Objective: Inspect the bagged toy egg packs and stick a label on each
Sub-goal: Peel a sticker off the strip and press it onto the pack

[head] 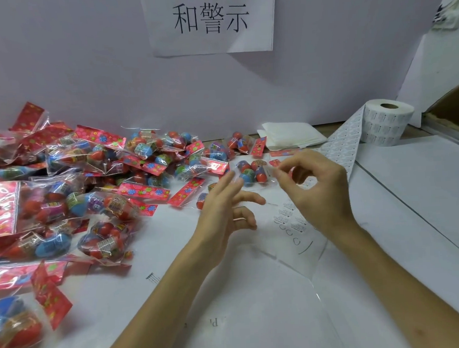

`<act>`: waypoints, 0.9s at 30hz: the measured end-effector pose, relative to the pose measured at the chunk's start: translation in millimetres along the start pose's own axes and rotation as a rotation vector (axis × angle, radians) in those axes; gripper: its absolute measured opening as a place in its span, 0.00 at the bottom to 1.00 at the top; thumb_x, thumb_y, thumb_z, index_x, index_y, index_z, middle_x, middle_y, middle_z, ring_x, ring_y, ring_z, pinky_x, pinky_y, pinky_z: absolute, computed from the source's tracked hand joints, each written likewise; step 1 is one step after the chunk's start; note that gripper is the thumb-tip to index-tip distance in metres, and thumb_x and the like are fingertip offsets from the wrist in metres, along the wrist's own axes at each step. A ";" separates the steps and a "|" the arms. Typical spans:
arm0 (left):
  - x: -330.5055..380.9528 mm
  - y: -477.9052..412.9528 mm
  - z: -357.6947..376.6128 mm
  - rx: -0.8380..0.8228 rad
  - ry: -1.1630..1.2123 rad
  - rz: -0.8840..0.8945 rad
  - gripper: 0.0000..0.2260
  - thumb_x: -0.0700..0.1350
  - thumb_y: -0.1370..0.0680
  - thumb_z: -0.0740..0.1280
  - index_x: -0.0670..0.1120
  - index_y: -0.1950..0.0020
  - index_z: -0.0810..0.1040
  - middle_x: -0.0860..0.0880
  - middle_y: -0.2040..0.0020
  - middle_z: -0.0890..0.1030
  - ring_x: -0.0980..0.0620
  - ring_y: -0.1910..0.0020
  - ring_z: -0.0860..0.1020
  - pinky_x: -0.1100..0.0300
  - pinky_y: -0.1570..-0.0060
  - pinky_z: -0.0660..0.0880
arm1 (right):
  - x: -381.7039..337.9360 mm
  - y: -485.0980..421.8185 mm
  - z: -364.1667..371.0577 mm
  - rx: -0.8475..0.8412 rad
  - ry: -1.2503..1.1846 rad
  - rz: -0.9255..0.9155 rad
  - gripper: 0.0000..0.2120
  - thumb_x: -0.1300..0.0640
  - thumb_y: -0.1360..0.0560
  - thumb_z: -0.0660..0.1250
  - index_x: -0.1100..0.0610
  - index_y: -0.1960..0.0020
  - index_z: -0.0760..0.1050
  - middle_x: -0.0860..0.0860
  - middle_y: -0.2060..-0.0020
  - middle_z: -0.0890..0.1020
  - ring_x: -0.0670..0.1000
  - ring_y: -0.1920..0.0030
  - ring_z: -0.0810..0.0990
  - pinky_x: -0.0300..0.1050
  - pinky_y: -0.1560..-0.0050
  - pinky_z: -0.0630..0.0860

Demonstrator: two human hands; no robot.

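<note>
Light and slippery-filmed, the egg pack [252, 172] lies on the worktop [256, 305] between the left hand [219, 209]'s spread grip and the right hand [317, 193]'s grip, pinched on an apparent label [274, 172]; its flat film edge likely holds best.

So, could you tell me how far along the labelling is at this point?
Done: peeled gaps on the label strip suggest some labels are used. In hand: the right hand pinches the edge of one pack, the left hand open beside it. Left: probably the pile of packs; labels on them are too small to see.
</note>
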State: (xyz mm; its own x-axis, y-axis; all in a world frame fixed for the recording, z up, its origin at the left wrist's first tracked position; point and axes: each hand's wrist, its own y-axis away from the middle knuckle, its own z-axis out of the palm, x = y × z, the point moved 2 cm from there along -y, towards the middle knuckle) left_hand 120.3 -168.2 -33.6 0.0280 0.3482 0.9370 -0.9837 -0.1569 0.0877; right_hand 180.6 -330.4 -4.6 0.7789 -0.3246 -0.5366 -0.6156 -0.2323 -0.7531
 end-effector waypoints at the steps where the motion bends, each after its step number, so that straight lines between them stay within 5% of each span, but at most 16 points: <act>1: 1.8 -1.5 -4.9 0.097 0.037 0.030 0.18 0.48 0.17 0.64 0.51 0.27 0.69 0.46 0.63 0.84 0.52 0.74 0.76 0.59 0.72 0.77 | -0.9 -0.8 -2.3 0.033 -0.056 -0.013 0.03 0.61 0.25 0.75 0.58 0.56 0.82 0.47 0.60 0.82 0.49 0.64 0.78 0.43 0.62 0.77; 4: 7.1 -3.8 -26.3 0.427 -0.129 0.174 0.10 0.40 0.17 0.64 0.48 0.36 0.78 0.49 0.63 0.84 0.51 0.68 0.78 0.64 0.73 0.74 | 4.0 -4.4 -5.2 -0.009 -0.249 0.161 0.08 0.56 0.23 0.69 0.53 0.45 0.83 0.48 0.53 0.85 0.47 0.58 0.81 0.41 0.57 0.77; 7: 10.6 -3.5 -38.1 0.566 -0.635 0.353 0.09 0.44 0.19 0.69 0.51 0.39 0.79 0.51 0.46 0.83 0.52 0.50 0.80 0.70 0.61 0.74 | 11.9 -6.6 -2.1 -0.155 -0.411 0.380 0.13 0.53 0.22 0.64 0.54 0.41 0.82 0.53 0.52 0.86 0.50 0.58 0.81 0.44 0.59 0.76; 11: 4.1 -3.3 -37.7 0.482 -1.271 0.308 0.22 0.57 0.23 0.72 0.53 0.31 0.76 0.51 0.32 0.75 0.49 0.34 0.71 0.49 0.34 0.70 | 16.9 -6.1 7.8 -0.314 -0.619 0.686 0.14 0.53 0.16 0.60 0.56 0.41 0.82 0.56 0.51 0.87 0.52 0.60 0.82 0.43 0.62 0.75; 16: -5.2 -0.5 -35.3 0.402 -1.312 0.315 0.20 0.60 0.23 0.71 0.57 0.34 0.78 0.53 0.36 0.79 0.50 0.38 0.74 0.46 0.35 0.73 | 16.0 9.9 25.9 -0.373 -0.658 1.014 0.13 0.56 0.19 0.67 0.55 0.36 0.76 0.59 0.48 0.86 0.57 0.55 0.87 0.45 0.62 0.82; 20: -9.2 2.6 -20.0 0.382 -1.297 0.378 0.21 0.59 0.24 0.72 0.55 0.33 0.75 0.55 0.38 0.80 0.51 0.39 0.75 0.49 0.38 0.74 | 19.7 16.8 31.0 -0.354 -0.504 1.049 0.21 0.60 0.23 0.72 0.54 0.33 0.70 0.60 0.51 0.86 0.55 0.54 0.88 0.45 0.55 0.85; 27: -19.7 9.0 -0.7 0.310 -1.274 0.493 0.28 0.54 0.23 0.73 0.55 0.26 0.68 0.55 0.33 0.78 0.52 0.34 0.75 0.51 0.34 0.67 | 21.7 16.7 29.7 -0.180 -0.520 1.052 0.27 0.60 0.26 0.76 0.52 0.33 0.68 0.54 0.54 0.86 0.54 0.59 0.88 0.50 0.59 0.86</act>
State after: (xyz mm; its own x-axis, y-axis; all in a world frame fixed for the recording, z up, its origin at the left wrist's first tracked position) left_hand 110.8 -175.9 -51.4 -0.0002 -0.8435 0.5371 -0.8656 -0.2688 -0.4225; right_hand 190.8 -314.1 -40.2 -0.1905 -0.0313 -0.9812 -0.9579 -0.2130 0.1928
